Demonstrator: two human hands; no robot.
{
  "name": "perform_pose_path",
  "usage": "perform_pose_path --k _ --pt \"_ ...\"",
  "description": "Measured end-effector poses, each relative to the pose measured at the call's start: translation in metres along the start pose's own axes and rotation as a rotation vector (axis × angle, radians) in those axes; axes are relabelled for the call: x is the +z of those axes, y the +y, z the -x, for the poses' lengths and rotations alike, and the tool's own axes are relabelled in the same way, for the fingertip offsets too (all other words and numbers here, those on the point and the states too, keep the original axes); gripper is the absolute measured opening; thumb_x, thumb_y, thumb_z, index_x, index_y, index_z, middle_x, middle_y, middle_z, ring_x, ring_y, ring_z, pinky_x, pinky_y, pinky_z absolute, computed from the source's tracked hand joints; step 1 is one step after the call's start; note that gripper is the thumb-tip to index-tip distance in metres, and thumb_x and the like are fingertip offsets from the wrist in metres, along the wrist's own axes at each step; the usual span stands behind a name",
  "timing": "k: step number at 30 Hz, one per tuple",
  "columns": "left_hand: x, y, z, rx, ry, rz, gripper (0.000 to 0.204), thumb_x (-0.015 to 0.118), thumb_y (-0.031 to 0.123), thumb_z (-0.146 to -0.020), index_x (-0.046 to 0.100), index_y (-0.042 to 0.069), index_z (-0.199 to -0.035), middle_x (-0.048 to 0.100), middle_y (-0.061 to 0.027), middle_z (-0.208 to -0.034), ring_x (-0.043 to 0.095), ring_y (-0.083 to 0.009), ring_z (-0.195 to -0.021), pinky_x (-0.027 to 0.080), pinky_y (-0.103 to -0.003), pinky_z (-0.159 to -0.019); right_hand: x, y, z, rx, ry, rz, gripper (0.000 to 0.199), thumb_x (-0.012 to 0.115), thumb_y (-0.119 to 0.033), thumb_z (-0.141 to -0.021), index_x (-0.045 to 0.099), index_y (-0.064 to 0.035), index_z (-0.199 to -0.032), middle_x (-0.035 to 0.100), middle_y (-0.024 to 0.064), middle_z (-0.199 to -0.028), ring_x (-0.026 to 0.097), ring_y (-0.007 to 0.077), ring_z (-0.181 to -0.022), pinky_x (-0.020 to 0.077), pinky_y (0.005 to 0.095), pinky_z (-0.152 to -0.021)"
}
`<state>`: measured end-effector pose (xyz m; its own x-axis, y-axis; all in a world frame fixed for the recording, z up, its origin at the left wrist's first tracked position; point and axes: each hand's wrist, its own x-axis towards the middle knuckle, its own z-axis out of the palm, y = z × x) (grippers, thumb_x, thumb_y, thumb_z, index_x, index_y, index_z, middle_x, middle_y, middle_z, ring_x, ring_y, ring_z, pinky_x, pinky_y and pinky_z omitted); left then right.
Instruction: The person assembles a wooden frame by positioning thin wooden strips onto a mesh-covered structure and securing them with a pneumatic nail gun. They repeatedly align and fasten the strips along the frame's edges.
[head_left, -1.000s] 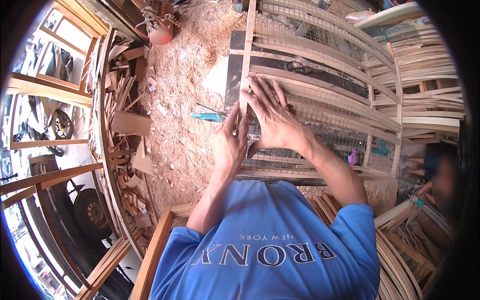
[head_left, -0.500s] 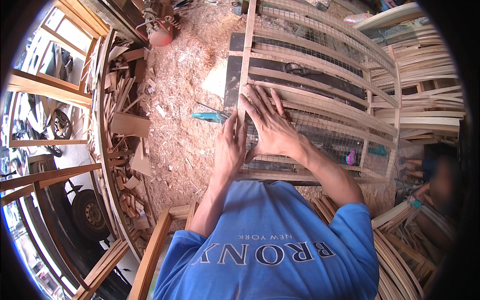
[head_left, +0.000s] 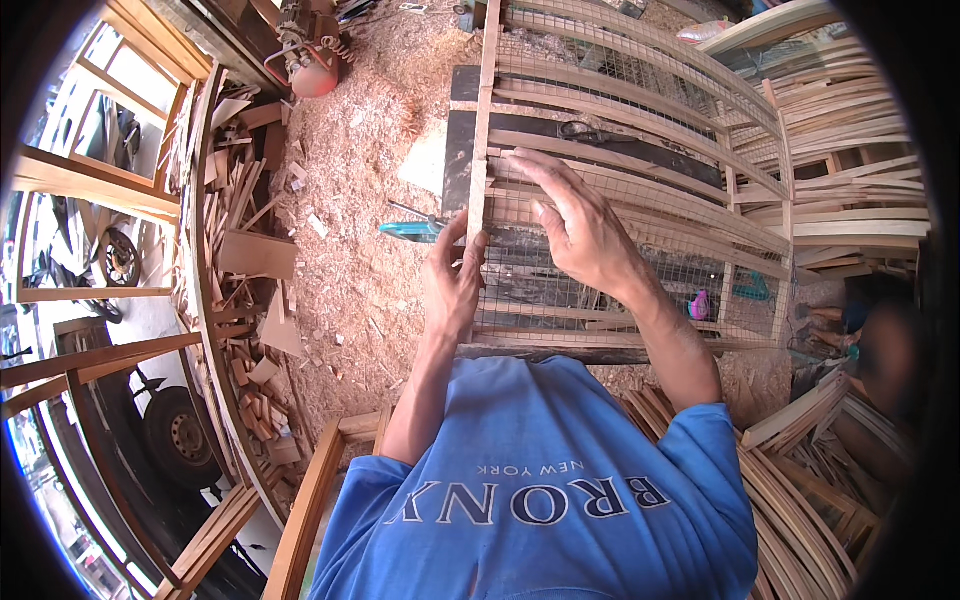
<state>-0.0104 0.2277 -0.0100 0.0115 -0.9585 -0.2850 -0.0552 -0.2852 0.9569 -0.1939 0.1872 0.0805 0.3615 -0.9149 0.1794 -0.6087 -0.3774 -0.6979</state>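
A long frame of pale wooden strips (head_left: 483,110) with wire mesh (head_left: 655,265) over it lies across a dark work surface (head_left: 459,150). My left hand (head_left: 455,290) grips the frame's left end rail, with the thumb on the inner side and fingers on the outer side. Over the mesh just right of that rail, my right hand (head_left: 590,235) is raised with fingers extended and thumb apart, holding nothing. Beside the left fingertips, a teal tool (head_left: 408,231) with a thin metal bar sticks out past the rail.
Wood offcuts (head_left: 262,250) pile up along the left, and shavings cover the floor (head_left: 350,200). A red tank (head_left: 315,75) stands at the far left. Stacked strips (head_left: 850,150) fill the right side, where another person (head_left: 885,350) appears blurred. A pink object (head_left: 698,304) shows near the frame.
My right hand has lifted from the rail and mesh and moved right, its fingers closer together. The left hand has shifted slightly down and now wraps the rail.
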Motion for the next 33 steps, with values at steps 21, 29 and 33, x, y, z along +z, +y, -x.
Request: perform_pose_path --k 21,29,33 --pt "-0.005 0.018 -0.018 -0.052 -0.079 -0.011 0.057 0.067 0.041 -0.101 0.059 0.002 -0.141 0.071 -0.0089 -0.091 0.067 -0.0129 -0.075 0.055 -0.028 -0.060 -0.076 -0.214 0.108 -0.129 0.636 -1.029 0.017 0.079 -0.030 -0.084 0.069 -0.0354 -0.072 0.053 -0.0101 -0.079 0.058 0.0179 -0.078 0.0339 0.0436 -0.089" --pt "-0.010 0.019 -0.021 -0.118 -0.110 -0.055 0.047 0.068 0.042 -0.100 0.069 0.001 -0.123 0.071 -0.0066 -0.087 0.067 -0.0119 -0.073 0.055 -0.028 -0.062 -0.060 -0.194 0.115 -0.324 0.726 -0.907 0.027 0.077 -0.017 -0.083 0.063 -0.0359 -0.069 0.052 -0.0090 -0.074 0.052 0.0150 -0.073 0.0319 0.0415 -0.083" --pt "-0.009 0.014 -0.022 -0.090 -0.093 0.008 0.046 0.069 0.040 -0.100 0.068 -0.001 -0.123 0.070 -0.0046 -0.085 0.064 -0.0102 -0.069 0.054 -0.027 -0.062 -0.073 -0.188 0.123 -0.257 0.534 -1.063 0.024 0.077 -0.015 -0.085 0.066 -0.0352 -0.077 0.055 -0.0070 -0.068 0.053 0.0149 -0.075 0.0345 0.0380 -0.081"
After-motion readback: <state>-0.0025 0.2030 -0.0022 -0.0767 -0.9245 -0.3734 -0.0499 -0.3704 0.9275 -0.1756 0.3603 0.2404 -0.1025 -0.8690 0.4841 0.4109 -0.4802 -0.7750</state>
